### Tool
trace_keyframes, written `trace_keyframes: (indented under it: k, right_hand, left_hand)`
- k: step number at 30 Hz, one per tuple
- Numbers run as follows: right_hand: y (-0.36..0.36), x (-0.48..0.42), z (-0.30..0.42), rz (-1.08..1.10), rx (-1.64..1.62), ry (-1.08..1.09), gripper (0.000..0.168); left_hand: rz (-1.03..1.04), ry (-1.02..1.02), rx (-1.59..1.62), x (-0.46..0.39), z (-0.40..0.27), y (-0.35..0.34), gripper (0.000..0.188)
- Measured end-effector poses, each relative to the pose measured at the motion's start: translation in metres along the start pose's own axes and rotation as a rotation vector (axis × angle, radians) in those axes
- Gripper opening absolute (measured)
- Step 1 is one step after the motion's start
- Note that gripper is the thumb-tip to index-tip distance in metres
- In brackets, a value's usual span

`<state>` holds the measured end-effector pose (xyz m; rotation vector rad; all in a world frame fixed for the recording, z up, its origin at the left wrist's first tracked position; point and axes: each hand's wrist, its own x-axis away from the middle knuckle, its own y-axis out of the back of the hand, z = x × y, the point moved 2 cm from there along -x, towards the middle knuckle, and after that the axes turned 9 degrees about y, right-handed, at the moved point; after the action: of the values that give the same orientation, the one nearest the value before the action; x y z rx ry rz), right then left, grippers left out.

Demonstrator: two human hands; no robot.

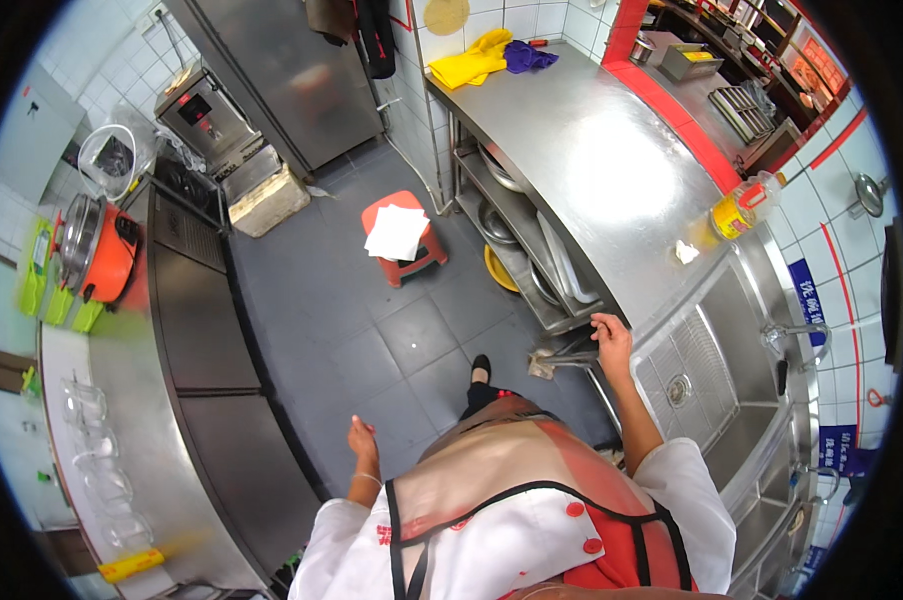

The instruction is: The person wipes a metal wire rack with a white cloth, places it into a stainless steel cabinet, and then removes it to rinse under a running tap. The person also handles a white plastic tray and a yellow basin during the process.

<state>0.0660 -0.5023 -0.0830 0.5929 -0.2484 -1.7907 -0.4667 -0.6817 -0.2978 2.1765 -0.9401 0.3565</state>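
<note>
My left hand [363,441] hangs loosely over the dark tiled floor [331,337], with nothing seen in it. On the other side, my right hand [613,345] is raised beside the front edge of the steel counter [556,142], close to the sink [684,375]. Its fingers are slightly bent and empty; whether it brushes the edge I cannot tell. Ahead of me on the floor stands a red plastic stool [421,259] with white paper sheets [397,232] on its seat. One black shoe [481,367] shows below my apron [511,442].
Yellow rubber gloves [474,60] and a purple cloth [528,57] lie on the counter's far end. An oil bottle [744,206] stands near the sink. Pans [496,221] fill the lower shelves. At left, an orange cooker [110,251] and glass jugs [95,442] line a steel cabinet [204,322].
</note>
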Motion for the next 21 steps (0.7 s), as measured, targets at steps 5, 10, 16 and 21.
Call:
trace_keyframes:
  k: [5,10,16,21]
  right_hand:
    - [-0.069,-0.03,-0.018,0.139,-0.022,-0.098,0.02]
    - [-0.138,-0.064,-0.028,0.409,0.006,-0.222,0.02]
    - [-0.229,-0.124,0.007,0.561,0.019,-0.094,0.024]
    - [-0.298,-0.16,0.01,0.559,0.142,-0.059,0.024]
  left_hand:
    - [0.102,0.301,0.077,-0.047,-0.013,0.022,0.048]
    - [-0.033,0.362,0.24,-0.066,-0.068,0.036,0.043]
    - [0.012,0.352,0.345,-0.115,-0.119,0.044,0.027]
    - [0.116,0.322,0.322,-0.181,-0.166,0.013,0.018]
